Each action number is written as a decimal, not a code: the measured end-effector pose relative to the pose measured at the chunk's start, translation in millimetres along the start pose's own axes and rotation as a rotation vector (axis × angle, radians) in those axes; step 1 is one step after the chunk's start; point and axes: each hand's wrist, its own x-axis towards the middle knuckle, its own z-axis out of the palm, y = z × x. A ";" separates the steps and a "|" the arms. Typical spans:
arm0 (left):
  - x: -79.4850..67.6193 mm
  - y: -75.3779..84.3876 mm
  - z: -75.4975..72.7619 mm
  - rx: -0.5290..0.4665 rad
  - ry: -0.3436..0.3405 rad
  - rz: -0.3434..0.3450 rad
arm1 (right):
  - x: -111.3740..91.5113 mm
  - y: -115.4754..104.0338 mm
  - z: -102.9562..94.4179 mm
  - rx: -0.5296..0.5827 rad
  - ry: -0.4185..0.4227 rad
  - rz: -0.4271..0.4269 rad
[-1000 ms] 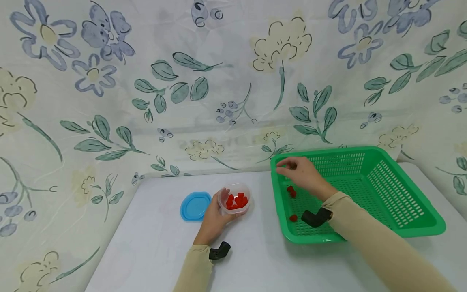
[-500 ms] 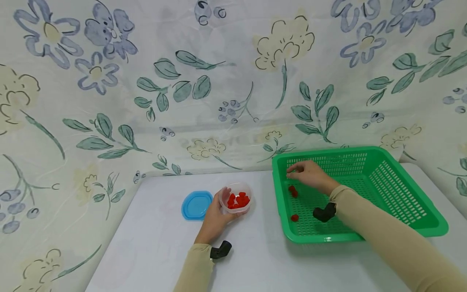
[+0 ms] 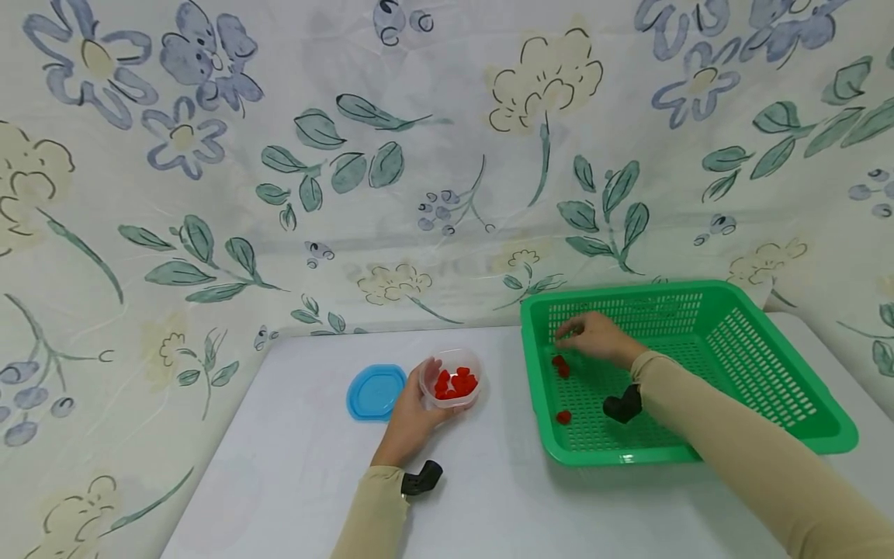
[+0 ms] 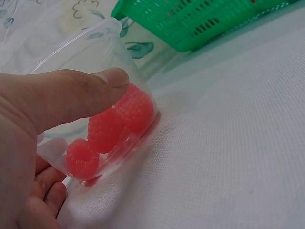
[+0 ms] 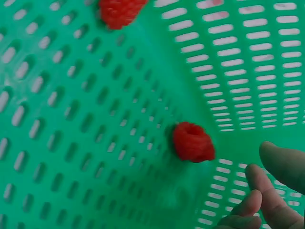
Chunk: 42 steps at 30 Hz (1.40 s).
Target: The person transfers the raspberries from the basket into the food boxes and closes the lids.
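Observation:
My left hand (image 3: 412, 415) grips a small clear plastic tub (image 4: 116, 43), the thumb pressed along its near wall. Several red raspberries (image 3: 457, 383) lie in the bottom of the tub, which stands tilted close over the white table. My right hand (image 3: 594, 338) reaches into the left part of the green basket (image 3: 625, 458), holding nothing. In the right wrist view, its thumb and forefinger stand apart, beside a raspberry (image 5: 193, 142) near the basket's corner. A second raspberry (image 5: 121, 12) shows at the top of that view.
A blue lid (image 3: 373, 394) lies on the white table (image 3: 279, 466) left of the tub. Slotted walls rise around the basket's inside. Behind the table hangs a flower-patterned cloth (image 3: 447, 171).
My right hand has moved from over the basket's left rim to the right and down into the basket, nearer the raspberries. The left hand keeps its grip on the tub.

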 end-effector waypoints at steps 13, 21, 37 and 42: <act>0.9 1.5 0.7 -0.009 0.006 -0.002 | 1.3 4.7 3.8 -0.109 -0.058 0.029; 0.5 3.0 2.6 0.000 0.017 -0.004 | 5.6 10.3 7.8 -0.151 -0.072 0.040; 3.1 5.6 3.3 -0.004 0.016 -0.026 | 8.6 7.8 3.0 -0.107 -0.070 0.057; 3.5 5.9 2.9 -0.011 0.015 -0.031 | 9.8 4.3 -0.7 -0.085 -0.068 0.045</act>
